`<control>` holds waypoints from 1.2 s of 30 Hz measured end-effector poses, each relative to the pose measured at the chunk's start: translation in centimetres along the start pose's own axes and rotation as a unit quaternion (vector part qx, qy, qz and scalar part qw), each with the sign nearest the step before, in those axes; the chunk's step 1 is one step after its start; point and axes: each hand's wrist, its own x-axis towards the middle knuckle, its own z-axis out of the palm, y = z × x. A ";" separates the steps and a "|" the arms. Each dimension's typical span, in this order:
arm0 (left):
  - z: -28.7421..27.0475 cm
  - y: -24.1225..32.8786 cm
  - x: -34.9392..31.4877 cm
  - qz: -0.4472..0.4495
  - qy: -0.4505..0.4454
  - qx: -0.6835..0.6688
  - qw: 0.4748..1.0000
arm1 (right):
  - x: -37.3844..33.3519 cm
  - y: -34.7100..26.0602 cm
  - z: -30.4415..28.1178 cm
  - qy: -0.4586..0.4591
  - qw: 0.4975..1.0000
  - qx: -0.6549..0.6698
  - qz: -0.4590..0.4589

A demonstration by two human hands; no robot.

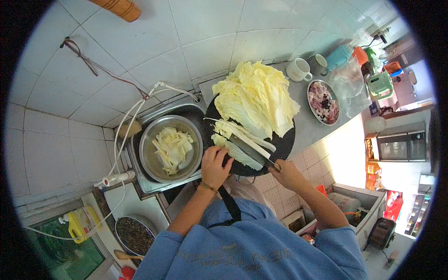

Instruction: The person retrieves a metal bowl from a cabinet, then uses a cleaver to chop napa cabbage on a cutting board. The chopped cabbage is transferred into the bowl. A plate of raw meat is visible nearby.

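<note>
A round black cutting board [285, 145] carries a heap of pale napa cabbage leaves [254, 95]. In front of the heap lies a cabbage leaf [242, 157], with cut white strips [245, 133] just behind it. My left hand [216, 164] has its fingers curled against the left end of this leaf, holding it on the board. My right hand [285, 174] is closed around the handle of a kitchen knife [254, 153]. The blade points left and away from me, lying between the leaf and the strips; its lower edge is hidden.
Left of the board, a metal bowl [199, 144] of cut cabbage stands in the sink [148, 186]. A plate of raw meat [323, 103], a white mug [298, 70] and a plastic bag [350, 80] are on the counter at right. A pot [135, 233] sits lower left.
</note>
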 end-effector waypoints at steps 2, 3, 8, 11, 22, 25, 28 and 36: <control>-0.5 -0.1 0.3 0.004 0.032 0.010 0.999 | -1.1 -0.5 -1.4 0.032 0.999 0.028 0.014; -0.7 -0.1 0.7 0.004 0.045 0.014 0.999 | -1.7 -0.6 -2.0 0.045 0.998 0.042 0.033; -0.2 0.2 4.1 0.077 -0.003 0.014 0.997 | -2.3 -0.8 -3.9 0.081 0.994 0.035 0.064; 0.2 0.0 6.2 0.094 -0.029 0.025 0.995 | -2.4 -0.7 -3.6 0.088 0.994 0.027 0.057; 1.3 -0.9 5.7 0.132 -0.072 0.043 0.988 | -3.2 1.0 -3.4 0.038 0.997 -0.022 0.066; 1.6 -0.6 5.7 0.132 -0.059 0.045 0.988 | -3.0 1.2 -3.4 0.029 0.998 -0.033 0.054; 2.0 -0.4 5.9 0.132 -0.045 0.050 0.989 | -2.8 1.4 -3.3 0.027 0.998 -0.054 0.036; 2.9 -0.5 5.9 0.122 -0.019 0.055 0.991 | -2.6 1.7 -3.4 -0.004 0.990 -0.142 0.022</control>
